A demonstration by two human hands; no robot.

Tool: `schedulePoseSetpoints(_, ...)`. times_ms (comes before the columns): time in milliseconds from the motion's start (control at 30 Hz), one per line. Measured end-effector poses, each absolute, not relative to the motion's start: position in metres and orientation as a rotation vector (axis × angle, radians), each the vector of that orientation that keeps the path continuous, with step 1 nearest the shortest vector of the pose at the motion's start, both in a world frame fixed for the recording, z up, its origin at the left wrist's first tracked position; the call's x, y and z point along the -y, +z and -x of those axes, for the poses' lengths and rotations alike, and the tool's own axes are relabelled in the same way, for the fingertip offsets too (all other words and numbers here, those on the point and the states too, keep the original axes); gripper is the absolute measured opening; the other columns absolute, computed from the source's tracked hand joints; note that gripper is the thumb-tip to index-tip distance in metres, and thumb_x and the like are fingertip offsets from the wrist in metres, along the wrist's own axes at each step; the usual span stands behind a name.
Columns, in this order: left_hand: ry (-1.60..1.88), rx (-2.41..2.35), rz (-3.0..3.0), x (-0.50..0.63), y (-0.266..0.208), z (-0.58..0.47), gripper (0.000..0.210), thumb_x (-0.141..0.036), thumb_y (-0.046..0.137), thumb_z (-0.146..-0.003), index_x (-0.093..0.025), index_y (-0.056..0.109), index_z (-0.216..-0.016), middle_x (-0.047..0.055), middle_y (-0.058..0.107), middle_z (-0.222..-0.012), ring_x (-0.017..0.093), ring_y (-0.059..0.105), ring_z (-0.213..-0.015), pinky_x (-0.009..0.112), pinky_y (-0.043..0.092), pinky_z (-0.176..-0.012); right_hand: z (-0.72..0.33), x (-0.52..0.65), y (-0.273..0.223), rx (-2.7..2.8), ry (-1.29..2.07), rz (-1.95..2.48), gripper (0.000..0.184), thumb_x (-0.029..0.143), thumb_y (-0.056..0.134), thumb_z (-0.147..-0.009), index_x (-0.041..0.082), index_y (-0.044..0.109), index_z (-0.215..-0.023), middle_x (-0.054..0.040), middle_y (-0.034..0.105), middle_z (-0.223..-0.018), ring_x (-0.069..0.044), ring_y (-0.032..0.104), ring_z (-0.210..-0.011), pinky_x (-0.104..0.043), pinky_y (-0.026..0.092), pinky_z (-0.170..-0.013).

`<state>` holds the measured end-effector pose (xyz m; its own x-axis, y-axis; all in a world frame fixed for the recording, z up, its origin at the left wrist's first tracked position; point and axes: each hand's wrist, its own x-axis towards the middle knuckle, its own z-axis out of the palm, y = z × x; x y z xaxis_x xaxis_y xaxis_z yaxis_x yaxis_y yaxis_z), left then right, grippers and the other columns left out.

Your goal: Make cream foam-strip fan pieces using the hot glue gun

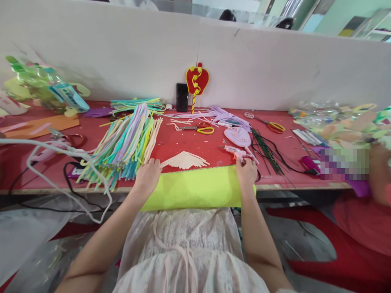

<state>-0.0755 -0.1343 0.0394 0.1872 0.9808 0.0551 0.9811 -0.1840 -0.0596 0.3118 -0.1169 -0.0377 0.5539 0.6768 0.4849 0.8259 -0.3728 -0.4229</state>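
Note:
A bright yellow-green sheet (pixel 195 189), felt or fabric by its look, stretches between my hands over the table's front edge and my lap. My left hand (pixel 149 177) is closed on its left upper corner. At the right end, my right hand (pixel 247 173) has its fingers closed around the sheet's edge. Just beyond those fingers lies a pink hot glue gun (pixel 240 152); I cannot tell whether they touch it. Cream pipe cleaner pieces (pixel 185 160) lie fanned on the table behind the sheet. A thick bundle of pastel pipe cleaners (pixel 125 142) rests beside my left hand.
Yellow-handled scissors (pixel 204 130) and a lilac piece (pixel 237 136) lie on the red table (pixel 189 142). A red fan-shaped ornament (pixel 197 80) and a black phone (pixel 182 97) stand by the partition. Cables (pixel 91 191) hang at left. Another person's arm (pixel 378 173) is at right.

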Motion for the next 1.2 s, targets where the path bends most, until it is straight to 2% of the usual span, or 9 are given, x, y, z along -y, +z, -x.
schedulePoseSetpoints(100,-0.084,1.921,2.369,0.137,0.047,0.071,0.025,-0.031,0.047,-0.091,-0.013,0.057,-0.105,0.015,0.061,-0.104,0.029,0.062,-0.097,0.036,0.046,-0.083,-0.311,0.116,-0.037,1.223,-0.297,2.212,0.042,0.046,0.047,-0.088,0.01,0.063,-0.104,-0.0193,0.063,-0.1,-0.029,0.058,-0.091,-0.039,0.042,-0.078)
schedulePoseSetpoints(333,-0.299,1.81,2.554,0.126,0.051,0.033,0.028,-0.033,0.047,-0.092,-0.018,0.054,-0.115,0.012,0.059,-0.111,0.026,0.057,-0.106,0.035,0.042,-0.091,-0.308,0.117,-0.035,1.221,-0.262,2.142,0.041,0.042,0.037,-0.092,0.01,0.061,-0.101,-0.0204,0.062,-0.101,-0.03,0.057,-0.095,-0.04,0.042,-0.079)
schedulePoseSetpoints(533,-0.423,1.906,2.566,0.105,0.026,0.009,0.039,-0.04,0.052,-0.089,-0.012,0.053,-0.116,0.016,0.057,-0.113,0.03,0.055,-0.106,0.04,0.042,-0.09,-0.303,0.123,-0.025,1.06,-0.186,1.952,0.047,0.043,0.029,-0.095,0.01,0.053,-0.118,-0.022,0.062,-0.11,-0.027,0.061,-0.096,-0.038,0.044,-0.079)
schedulePoseSetpoints(633,-0.462,1.924,2.603,0.101,0.018,0.005,0.04,-0.042,0.052,-0.088,-0.012,0.054,-0.115,0.016,0.056,-0.115,0.03,0.054,-0.107,0.04,0.041,-0.092,-0.295,0.125,-0.015,1.047,-0.021,1.896,0.047,0.046,0.032,-0.094,0.013,0.052,-0.12,-0.0176,0.067,-0.1,-0.025,0.064,-0.083,-0.035,0.045,-0.072)
schedulePoseSetpoints(700,-0.488,1.928,2.603,0.1,0.016,0.005,0.042,-0.042,0.053,-0.088,-0.013,0.054,-0.118,0.016,0.055,-0.118,0.03,0.053,-0.108,0.04,0.041,-0.094,-0.285,0.123,-0.007,1.107,0.19,1.834,0.045,0.05,0.037,-0.091,0.014,0.055,-0.111,-0.0131,0.069,-0.087,-0.022,0.063,-0.069,-0.033,0.046,-0.065)
schedulePoseSetpoints(767,-0.5,1.926,2.6,0.098,0.014,0.005,0.042,-0.041,0.053,-0.088,-0.014,0.053,-0.119,0.015,0.054,-0.12,0.029,0.052,-0.11,0.04,0.04,-0.095,-0.27,0.118,0.001,1.2,0.407,1.706,0.044,0.054,0.042,-0.089,0.016,0.057,-0.105,-0.0091,0.069,-0.083,-0.019,0.062,-0.062,-0.031,0.046,-0.061)
schedulePoseSetpoints(967,-0.515,1.879,2.631,0.094,0.009,0.006,0.043,-0.04,0.053,-0.087,-0.013,0.053,-0.12,0.015,0.054,-0.121,0.028,0.052,-0.111,0.04,0.038,-0.098,-0.217,0.099,0.013,1.357,0.757,1.448,0.04,0.056,0.044,-0.087,0.02,0.055,-0.102,-0.004,0.069,-0.08,-0.018,0.064,-0.067,-0.029,0.049,-0.062)
schedulePoseSetpoints(1067,-0.555,1.842,2.622,0.093,0.004,0.007,0.044,-0.043,0.055,-0.086,-0.015,0.054,-0.12,0.014,0.055,-0.121,0.027,0.052,-0.113,0.042,0.031,-0.105,-0.2,0.099,0.01,1.421,0.778,1.459,0.037,0.054,0.041,-0.09,0.021,0.054,-0.1,-0.0038,0.069,-0.082,-0.017,0.065,-0.068,-0.029,0.049,-0.064)
schedulePoseSetpoints(1200,-0.583,1.827,2.597,0.095,0.002,0.006,0.047,-0.042,0.056,-0.086,-0.016,0.052,-0.124,0.013,0.055,-0.121,0.027,0.051,-0.114,0.044,0.026,-0.109,-0.193,0.1,0.005,1.513,0.672,1.568,0.032,0.047,0.038,-0.094,0.022,0.053,-0.107,-0.0061,0.07,-0.085,-0.021,0.067,-0.08,-0.032,0.049,-0.072)
